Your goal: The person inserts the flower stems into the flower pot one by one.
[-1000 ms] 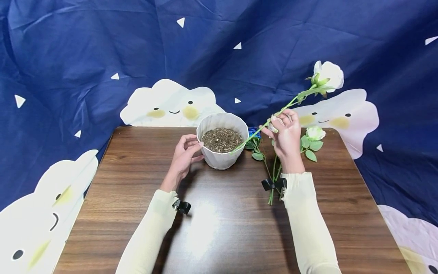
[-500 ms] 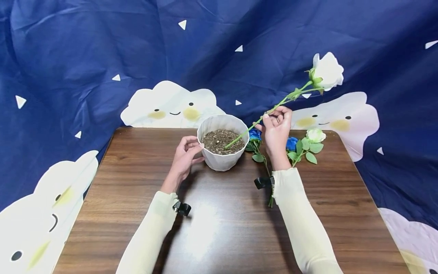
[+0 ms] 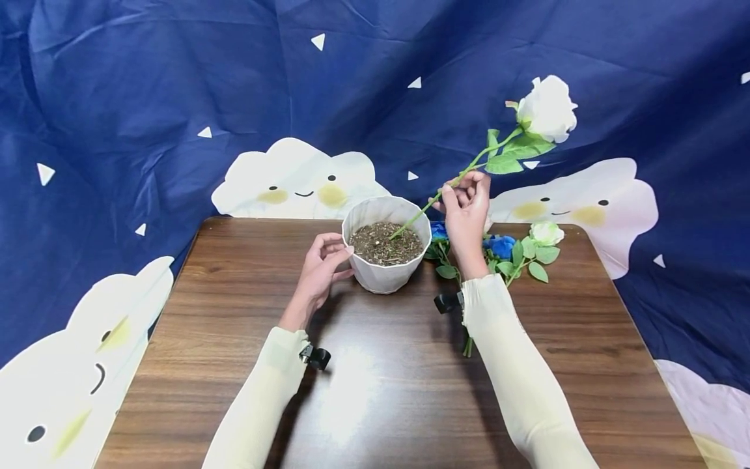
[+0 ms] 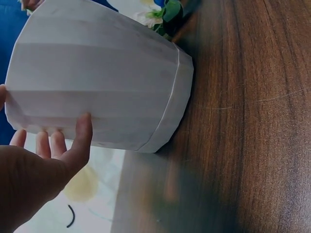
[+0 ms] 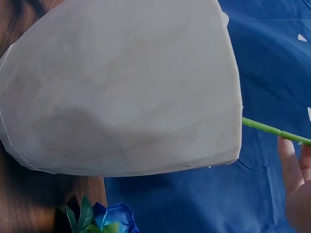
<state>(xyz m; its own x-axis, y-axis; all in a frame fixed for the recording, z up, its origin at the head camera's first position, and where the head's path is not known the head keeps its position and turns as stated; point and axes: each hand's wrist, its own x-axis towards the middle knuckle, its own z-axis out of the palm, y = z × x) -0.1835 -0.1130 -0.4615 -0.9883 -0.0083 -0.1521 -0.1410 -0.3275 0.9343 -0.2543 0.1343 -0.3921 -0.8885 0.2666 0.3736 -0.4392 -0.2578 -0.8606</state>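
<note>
A white faceted flower pot (image 3: 383,277) with brown soil (image 3: 375,244) stands upright near the table's back edge. My left hand (image 3: 316,270) holds it at its left side, thumb at the rim; in the left wrist view, fingertips (image 4: 83,124) rest against its wall. My right hand (image 3: 467,208) pinches the green stem of a white rose (image 3: 547,109) above and right of the pot. The stem slants down over the rim, its lower end at the soil. In the right wrist view, the pot wall hides that end, while the stem (image 5: 262,127) shows beside the fingers.
Right of the pot, blue roses (image 3: 500,246) and a pale white-green rose (image 3: 547,232) lie on the brown wooden table (image 3: 375,404), stems toward the front, partly behind my right arm. A dark blue cloth (image 3: 176,78) with cloud prints hangs behind.
My right hand has moved left with the white rose; the stem's lower end went from the pot's front rim to the soil, and the bloom rose. My left hand stays at the pot.
</note>
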